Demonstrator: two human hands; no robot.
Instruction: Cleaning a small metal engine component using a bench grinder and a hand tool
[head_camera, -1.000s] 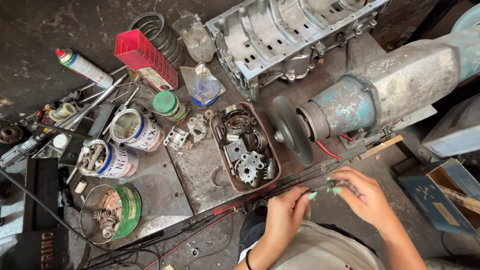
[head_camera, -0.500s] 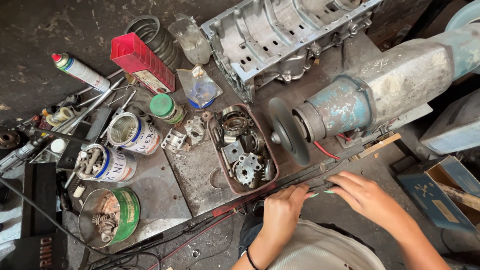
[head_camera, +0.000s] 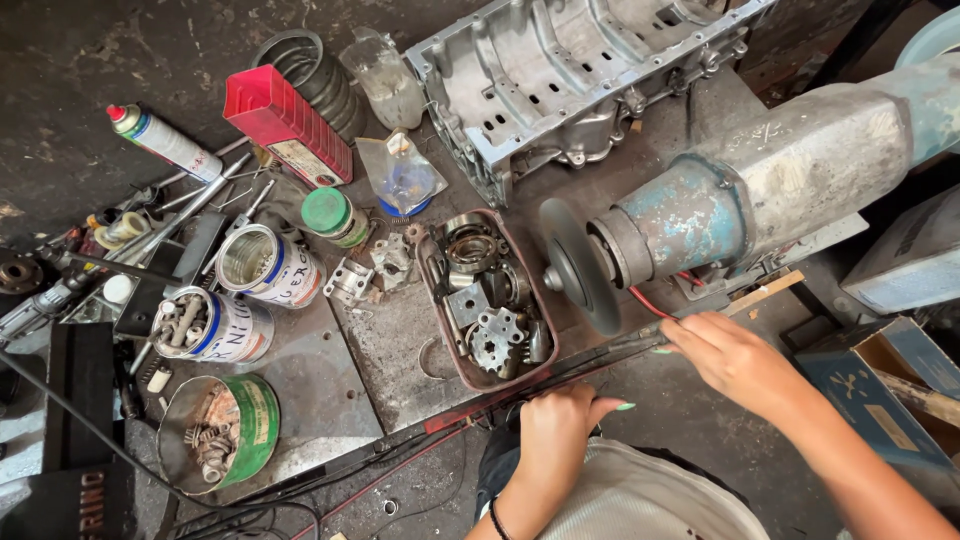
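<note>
The hands have parted: right hand (head_camera: 735, 355) now pinches the rod (head_camera: 600, 352) near the disc (head_camera: 577, 265); left hand (head_camera: 555, 430) rests curled. Three tins (head_camera: 262, 262), one tray (head_camera: 480, 300).

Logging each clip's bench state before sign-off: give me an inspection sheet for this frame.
Surface: dark, greasy metal bench, scratched and stained.
Job's things: thin dark rod along the bench edge; grinder with its disc just above it.
Clutter: tray of metal parts, three tins with bolts and screws, red box, spray can, engine casing.
Hands: right hand grips the rod's end; left hand rests at the bench edge below the tray.
Cables: black and red leads trail along the bench front.
Surroundings: blue carton at right.
</note>
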